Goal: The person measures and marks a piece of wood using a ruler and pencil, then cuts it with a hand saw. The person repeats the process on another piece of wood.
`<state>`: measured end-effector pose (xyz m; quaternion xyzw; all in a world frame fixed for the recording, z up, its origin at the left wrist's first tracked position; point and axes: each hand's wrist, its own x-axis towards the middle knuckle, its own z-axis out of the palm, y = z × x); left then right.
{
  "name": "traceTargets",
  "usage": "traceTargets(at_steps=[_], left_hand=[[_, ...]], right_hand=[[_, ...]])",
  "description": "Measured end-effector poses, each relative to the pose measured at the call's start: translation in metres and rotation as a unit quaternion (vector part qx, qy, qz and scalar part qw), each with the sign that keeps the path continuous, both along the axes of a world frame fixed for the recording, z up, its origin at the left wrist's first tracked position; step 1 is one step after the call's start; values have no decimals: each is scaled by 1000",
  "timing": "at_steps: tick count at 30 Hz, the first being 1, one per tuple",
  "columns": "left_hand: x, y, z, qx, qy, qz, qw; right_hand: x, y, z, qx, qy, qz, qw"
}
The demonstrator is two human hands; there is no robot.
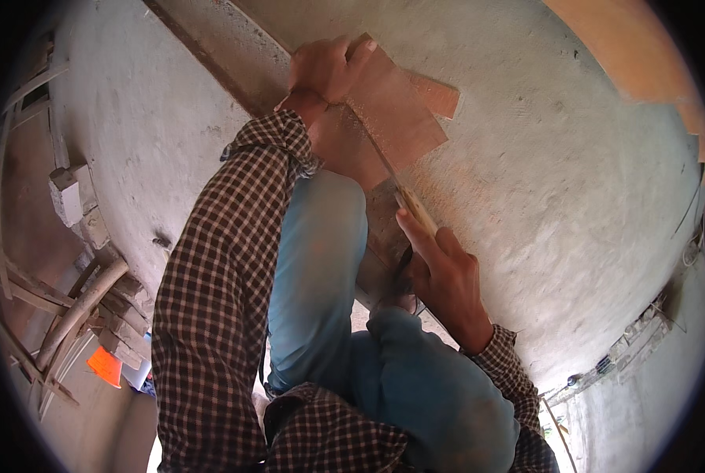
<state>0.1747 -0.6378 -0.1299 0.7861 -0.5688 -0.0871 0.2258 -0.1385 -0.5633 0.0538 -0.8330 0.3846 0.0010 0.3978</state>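
A reddish-brown flat board [392,118] lies across a narrow support, with sawdust on its surface. My left hand [326,69] grips and presses the board at its far left corner; some of its fingers are hidden. My right hand [449,272] is closed around the pale wooden handle [418,211] of a handsaw. The thin saw blade [374,147] sits in a cut line running through the board toward my left hand. Under the board's right side, a smaller strip of the same colour [435,94] sticks out. My left knee [326,197] is close against the board's near edge.
A long brown beam or channel [238,59] runs from beneath the board to the upper left. Bricks [67,195], a curved wooden log [84,307] and scrap sticks are piled at left. An orange sheet [628,43] lies at the upper right, and rubble [632,335] at lower right.
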Motion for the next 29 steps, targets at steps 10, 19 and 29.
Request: traceTargets(at_steps=[10,19,29], left_hand=[[3,5,-5,38,26,4,999],[-6,0,0,87,65,19,994],[-7,8,5,137,50,27,989]], right_hand=[[6,-5,11,22,20,-19,999],[39,-17,-23,18,-57,-42,997],[35,-13,-33,-21,-33,4,999]])
